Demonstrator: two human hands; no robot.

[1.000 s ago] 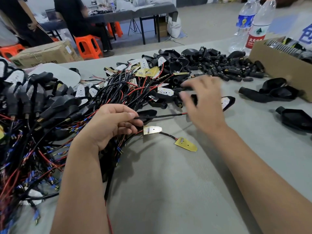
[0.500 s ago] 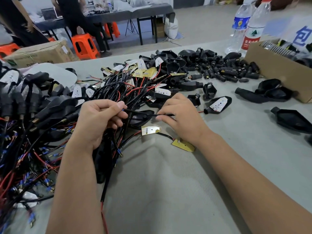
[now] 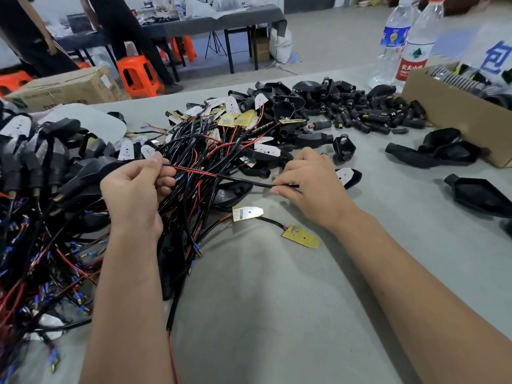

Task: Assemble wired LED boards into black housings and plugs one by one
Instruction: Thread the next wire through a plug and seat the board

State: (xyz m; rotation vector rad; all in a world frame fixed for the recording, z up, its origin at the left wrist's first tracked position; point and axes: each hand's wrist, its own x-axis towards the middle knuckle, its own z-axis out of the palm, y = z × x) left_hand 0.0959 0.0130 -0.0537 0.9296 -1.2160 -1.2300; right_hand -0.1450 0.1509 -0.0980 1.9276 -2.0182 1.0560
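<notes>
Head camera looks down on a grey table (image 3: pixel 277 314). At centre frame, the left hand (image 3: pixel 133 195) pinches the red-and-black end of a cable (image 3: pixel 238 180) between thumb and fingertips, while the right hand (image 3: pixel 310 187) pinches the same cable's black sheath further right. A tangle of wired LED boards (image 3: pixel 210 151) fills the left and centre. Loose black plugs (image 3: pixel 368 115) lie upper right, black housings (image 3: pixel 440 153) at right beside a cardboard box (image 3: pixel 443 112).

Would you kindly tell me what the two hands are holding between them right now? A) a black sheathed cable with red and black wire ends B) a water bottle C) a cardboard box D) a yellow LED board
A: the left hand pinches the wire ends and the right hand pinches the black cable stretched between them.
</notes>
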